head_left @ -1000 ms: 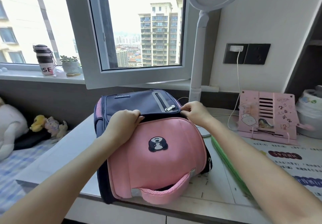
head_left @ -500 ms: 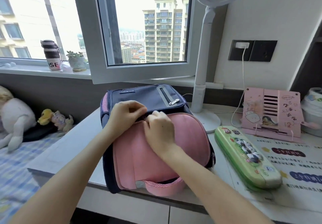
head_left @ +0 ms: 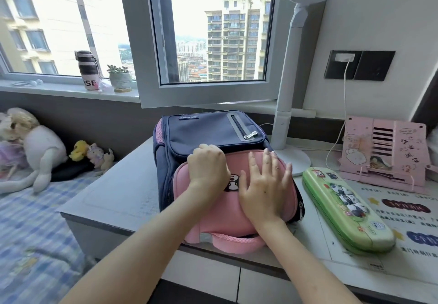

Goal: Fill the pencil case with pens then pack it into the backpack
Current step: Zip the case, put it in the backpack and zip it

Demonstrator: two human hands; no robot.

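Head view: padded pink-navy fabric backpack (head_left: 213, 133)

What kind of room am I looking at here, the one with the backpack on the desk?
Most likely a child's bedroom study corner in a high-rise flat: a desk holding a backpack beside a bed with plush toys, a pink book stand, and tower blocks outside the window.

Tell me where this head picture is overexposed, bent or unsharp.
Head view: the sky in the window is blown out white; the lamp pole leans from wide-angle distortion; the plush toys look soft; the backpack, left hand and right hand are evenly lit, sharp.
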